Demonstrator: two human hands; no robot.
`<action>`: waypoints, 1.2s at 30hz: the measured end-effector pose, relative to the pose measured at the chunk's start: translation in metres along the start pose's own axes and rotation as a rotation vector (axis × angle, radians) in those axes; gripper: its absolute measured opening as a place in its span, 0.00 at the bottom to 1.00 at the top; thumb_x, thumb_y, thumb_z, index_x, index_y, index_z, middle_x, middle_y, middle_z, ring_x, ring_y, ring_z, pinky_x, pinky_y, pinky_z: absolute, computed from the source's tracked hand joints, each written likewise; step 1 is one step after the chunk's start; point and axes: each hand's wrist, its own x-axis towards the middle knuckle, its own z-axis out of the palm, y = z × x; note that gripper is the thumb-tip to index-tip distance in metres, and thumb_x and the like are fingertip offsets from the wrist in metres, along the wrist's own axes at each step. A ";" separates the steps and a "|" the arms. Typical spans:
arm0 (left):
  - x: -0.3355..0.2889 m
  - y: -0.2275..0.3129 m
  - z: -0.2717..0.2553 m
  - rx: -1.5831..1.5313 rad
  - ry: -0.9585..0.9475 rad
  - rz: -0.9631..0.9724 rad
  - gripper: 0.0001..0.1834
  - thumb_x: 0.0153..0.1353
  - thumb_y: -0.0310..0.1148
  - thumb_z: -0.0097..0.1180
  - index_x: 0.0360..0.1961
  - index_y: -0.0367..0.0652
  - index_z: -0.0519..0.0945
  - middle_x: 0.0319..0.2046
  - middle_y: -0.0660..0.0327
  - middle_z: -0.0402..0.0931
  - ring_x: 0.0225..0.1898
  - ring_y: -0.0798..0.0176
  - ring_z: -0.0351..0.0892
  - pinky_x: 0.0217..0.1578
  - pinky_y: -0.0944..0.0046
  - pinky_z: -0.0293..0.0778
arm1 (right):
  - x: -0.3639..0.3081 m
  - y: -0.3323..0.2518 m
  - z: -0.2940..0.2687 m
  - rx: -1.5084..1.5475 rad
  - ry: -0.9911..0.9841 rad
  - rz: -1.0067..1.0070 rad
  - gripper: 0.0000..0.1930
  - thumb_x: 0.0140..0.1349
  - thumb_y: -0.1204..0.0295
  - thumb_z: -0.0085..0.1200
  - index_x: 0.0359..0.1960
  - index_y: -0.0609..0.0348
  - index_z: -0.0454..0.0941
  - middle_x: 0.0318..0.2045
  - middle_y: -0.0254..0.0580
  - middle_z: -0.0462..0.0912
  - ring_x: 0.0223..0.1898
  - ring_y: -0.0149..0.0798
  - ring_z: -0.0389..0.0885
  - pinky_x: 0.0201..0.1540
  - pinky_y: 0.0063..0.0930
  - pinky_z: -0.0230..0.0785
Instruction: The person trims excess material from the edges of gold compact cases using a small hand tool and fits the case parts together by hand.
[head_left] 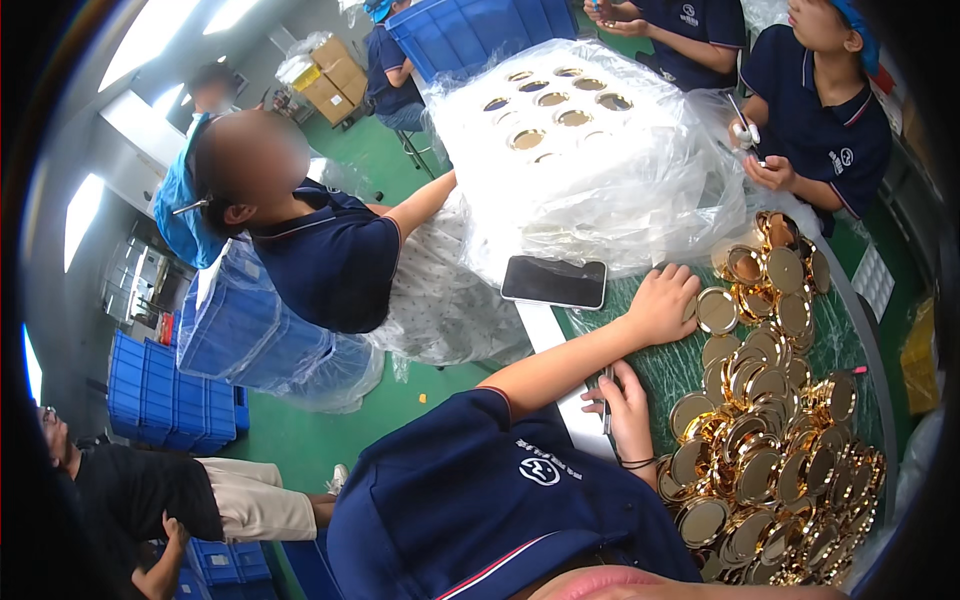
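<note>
My left hand [665, 303] lies palm down on the plastic-covered table, fingers slightly bent and apart. Its thumb side is close against a round gold-rimmed disc [717, 311]; whether it touches is hard to see. Nearer to me, my right hand [627, 408], with dark bands at the wrist, is closed round a thin grey metal tool [607, 400] beside the white table edge. The tool's exact kind does not show. Right of both hands spreads a large heap of shiny gold round discs [755, 470], flat and mirror-like.
A dark phone [554, 282] lies beyond my left hand. Past it, a white foam tray [560, 190] in clear plastic holds several gold discs. Co-workers stand or sit around the table. Blue bins [175, 390] are stacked on the left; a blue crate [480, 35] stands behind.
</note>
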 end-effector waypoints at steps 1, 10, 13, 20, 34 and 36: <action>0.000 0.000 0.000 0.004 0.001 -0.002 0.21 0.39 0.43 0.60 0.32 0.42 0.70 0.32 0.58 0.67 0.40 0.55 0.67 0.38 0.58 0.64 | 0.000 0.000 0.000 0.001 0.000 0.001 0.21 0.64 0.75 0.41 0.57 0.69 0.59 0.43 0.44 0.72 0.32 0.33 0.79 0.31 0.23 0.75; 0.002 -0.001 0.001 -0.008 -0.008 -0.001 0.22 0.37 0.42 0.60 0.32 0.42 0.70 0.32 0.57 0.67 0.40 0.55 0.67 0.38 0.58 0.64 | 0.000 0.000 0.001 0.020 0.012 0.004 0.21 0.63 0.75 0.41 0.58 0.68 0.59 0.43 0.43 0.71 0.32 0.33 0.79 0.30 0.24 0.75; 0.002 0.000 0.001 -0.002 -0.007 -0.001 0.23 0.37 0.42 0.60 0.33 0.42 0.70 0.32 0.58 0.67 0.40 0.56 0.67 0.38 0.58 0.64 | 0.000 0.001 0.000 0.019 0.008 0.002 0.21 0.63 0.75 0.41 0.58 0.68 0.59 0.44 0.43 0.71 0.32 0.33 0.79 0.30 0.23 0.75; 0.000 0.000 -0.003 -0.018 -0.024 0.029 0.24 0.36 0.43 0.62 0.34 0.43 0.70 0.33 0.58 0.67 0.40 0.56 0.67 0.38 0.58 0.64 | 0.000 0.000 0.000 0.014 0.006 0.011 0.21 0.63 0.76 0.41 0.58 0.68 0.59 0.44 0.42 0.72 0.33 0.33 0.78 0.31 0.24 0.75; 0.001 0.000 0.000 -0.014 -0.039 0.034 0.22 0.34 0.39 0.60 0.33 0.44 0.71 0.34 0.59 0.67 0.41 0.56 0.67 0.38 0.59 0.64 | 0.000 0.000 -0.001 0.021 0.011 0.016 0.21 0.63 0.76 0.41 0.58 0.69 0.59 0.43 0.43 0.71 0.32 0.33 0.78 0.30 0.23 0.75; 0.001 0.000 0.000 -0.023 -0.041 0.025 0.21 0.34 0.39 0.60 0.33 0.44 0.71 0.33 0.59 0.67 0.41 0.56 0.67 0.38 0.59 0.64 | 0.000 0.001 -0.001 0.016 0.018 0.010 0.21 0.63 0.76 0.41 0.58 0.69 0.59 0.43 0.42 0.71 0.32 0.33 0.78 0.30 0.23 0.75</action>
